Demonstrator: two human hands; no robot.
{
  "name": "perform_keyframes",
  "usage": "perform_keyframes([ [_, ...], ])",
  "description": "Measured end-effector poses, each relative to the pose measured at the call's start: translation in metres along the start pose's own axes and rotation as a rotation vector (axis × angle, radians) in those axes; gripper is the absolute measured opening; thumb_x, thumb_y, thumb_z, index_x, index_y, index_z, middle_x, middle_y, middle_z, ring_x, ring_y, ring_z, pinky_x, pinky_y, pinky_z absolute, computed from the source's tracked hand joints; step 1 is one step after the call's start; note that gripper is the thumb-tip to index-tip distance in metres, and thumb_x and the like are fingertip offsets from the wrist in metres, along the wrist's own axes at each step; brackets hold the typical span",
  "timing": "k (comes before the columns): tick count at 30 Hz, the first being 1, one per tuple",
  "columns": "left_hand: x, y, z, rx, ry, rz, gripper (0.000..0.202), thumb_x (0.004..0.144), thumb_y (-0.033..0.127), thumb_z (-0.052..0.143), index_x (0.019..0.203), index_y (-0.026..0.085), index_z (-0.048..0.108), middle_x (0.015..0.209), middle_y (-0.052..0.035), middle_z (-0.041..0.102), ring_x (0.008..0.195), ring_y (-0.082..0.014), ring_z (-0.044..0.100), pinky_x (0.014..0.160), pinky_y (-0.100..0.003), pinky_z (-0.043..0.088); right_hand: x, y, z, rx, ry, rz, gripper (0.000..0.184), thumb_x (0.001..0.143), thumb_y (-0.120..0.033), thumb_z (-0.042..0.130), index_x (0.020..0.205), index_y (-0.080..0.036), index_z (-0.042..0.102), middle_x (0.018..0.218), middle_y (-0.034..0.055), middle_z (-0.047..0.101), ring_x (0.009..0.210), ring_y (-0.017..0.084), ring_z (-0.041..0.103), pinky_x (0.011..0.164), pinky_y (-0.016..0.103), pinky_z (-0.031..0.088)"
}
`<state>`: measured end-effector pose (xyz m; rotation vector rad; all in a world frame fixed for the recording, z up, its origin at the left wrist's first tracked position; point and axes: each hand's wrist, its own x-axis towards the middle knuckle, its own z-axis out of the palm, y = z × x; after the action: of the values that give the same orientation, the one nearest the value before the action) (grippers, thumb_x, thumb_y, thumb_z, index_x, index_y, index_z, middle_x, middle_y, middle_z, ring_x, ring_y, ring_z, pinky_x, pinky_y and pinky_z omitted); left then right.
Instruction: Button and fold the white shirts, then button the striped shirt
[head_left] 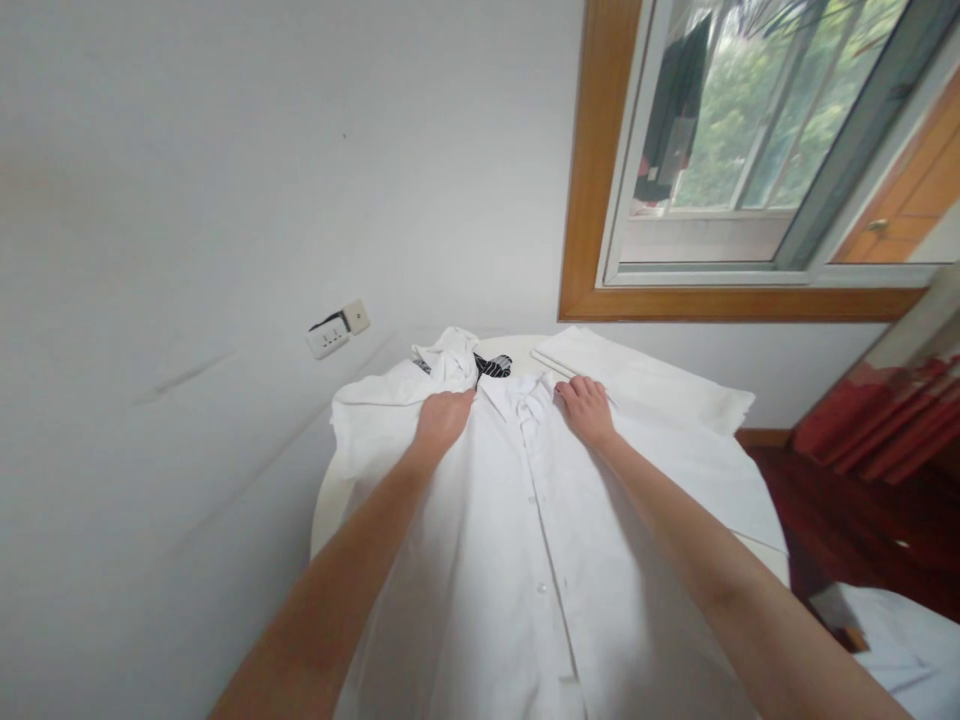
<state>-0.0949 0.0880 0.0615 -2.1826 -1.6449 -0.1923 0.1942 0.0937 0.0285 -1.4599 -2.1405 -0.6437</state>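
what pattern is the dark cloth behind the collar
Dark cloth: black with white stripes; head view.

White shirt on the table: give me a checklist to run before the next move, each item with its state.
1. White shirt front up, buttons showing: ok.
2. Left hand on the shirt beside the collar: ok.
3. Right hand on the collar's other side: ok.
4. Left fingers gripping fabric: cannot tell.
5. Hem on the table: cannot tell, out of view.
6. Space behind the collar free: not ok, striped cloth and folded white cloth lie there.
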Motion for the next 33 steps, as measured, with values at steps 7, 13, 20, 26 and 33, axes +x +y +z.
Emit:
perform_keyframes([
  [7,0.037,-0.004,0.013,0.058,0.045,0.159,0.027,0.091,0.013,0.038,0.107,0.015,0.06,0.087,-0.0128,0.066,0.089,-0.0279,0.06,0.073,-0.038,0.039,0.021,0.0,0.03,-0.001,-0.027,0.061,0.024,0.095,-0.02,0.039,0.108,-0.021,0.06,0.095,0.0095,0.055,0.092,0.025,0.041,0.081,0.035,0.024],
  [13,0.036,0.006,0.027,0.017,0.059,0.128,0.027,0.089,0.01,0.037,0.099,0.016,0.061,0.097,-0.014,0.062,0.098,-0.0291,0.054,0.079,-0.041,0.037,0.031,0.003,0.043,0.017,-0.066,0.035,0.027,0.095,-0.021,0.038,0.109,-0.02,0.06,0.098,0.0104,0.057,0.096,0.025,0.043,0.084,0.037,0.025],
  [20,0.02,0.047,0.024,-0.06,0.181,0.108,0.029,0.089,0.009,0.036,0.107,0.014,0.058,0.117,-0.0164,0.056,0.112,-0.03,0.046,0.092,-0.045,0.035,0.036,-0.01,0.032,0.026,-0.1,0.093,0.025,0.09,-0.019,0.045,0.107,-0.017,0.064,0.112,0.0129,0.057,0.111,0.027,0.042,0.101,0.043,0.021],
  [26,0.003,0.081,0.041,-0.281,0.048,0.146,0.03,0.091,0.014,0.038,0.115,0.015,0.057,0.115,-0.0109,0.062,0.111,-0.0224,0.053,0.094,-0.036,0.042,0.019,-0.044,0.008,0.149,-0.428,0.121,0.032,0.093,-0.019,0.037,0.102,-0.015,0.068,0.102,0.0138,0.064,0.102,0.025,0.054,0.088,0.036,0.039],
  [33,-0.008,0.079,0.065,-0.38,0.071,0.158,0.04,0.094,0.022,0.035,0.13,0.015,0.051,0.139,-0.0103,0.051,0.129,-0.0207,0.046,0.108,-0.038,0.036,-0.026,-0.065,0.007,0.209,-0.498,0.112,0.051,0.097,-0.045,0.032,0.141,-0.023,0.043,0.15,0.0121,0.036,0.138,0.028,0.03,0.107,0.047,0.026],
])
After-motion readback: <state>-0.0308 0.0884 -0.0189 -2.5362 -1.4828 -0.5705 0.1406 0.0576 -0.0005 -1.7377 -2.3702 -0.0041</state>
